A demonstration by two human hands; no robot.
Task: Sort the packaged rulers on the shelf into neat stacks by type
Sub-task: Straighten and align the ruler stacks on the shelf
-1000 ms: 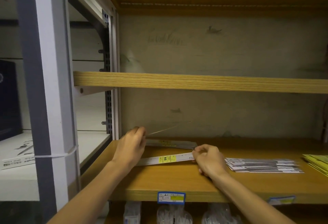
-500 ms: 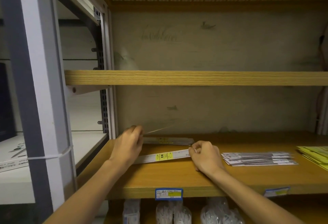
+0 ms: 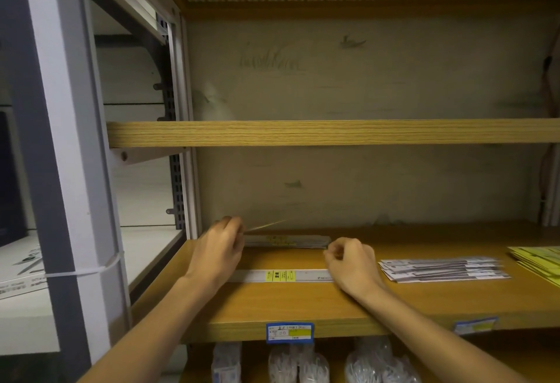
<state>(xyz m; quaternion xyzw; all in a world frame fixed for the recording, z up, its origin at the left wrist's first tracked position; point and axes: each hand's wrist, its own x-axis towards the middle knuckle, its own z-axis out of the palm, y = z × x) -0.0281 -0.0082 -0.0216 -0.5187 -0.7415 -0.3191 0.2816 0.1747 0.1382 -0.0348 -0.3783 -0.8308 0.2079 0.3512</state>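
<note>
Two hands on the wooden shelf board [image 3: 303, 307], sort looks roughly midway.

Largest first: the fanned stack of grey-striped packaged rulers [image 3: 442, 269] lies right of the hands, grouped but not squared; yellow-green packets [image 3: 536, 260] sit at the far right edge. The white packaged ruler with yellow label [image 3: 280, 275] lies flat between both wrists, held by neither. The clear-wrapped ruler pack at the back [image 3: 288, 240] lies just behind. Left hand [image 3: 216, 249] pinches a thin clear strip [image 3: 263, 225], identity unclear. Right hand [image 3: 353, 264] is loosely curled; cannot tell if it holds anything. Left to do, I judge: stack the loose ruler, tidy the fan.
</note>
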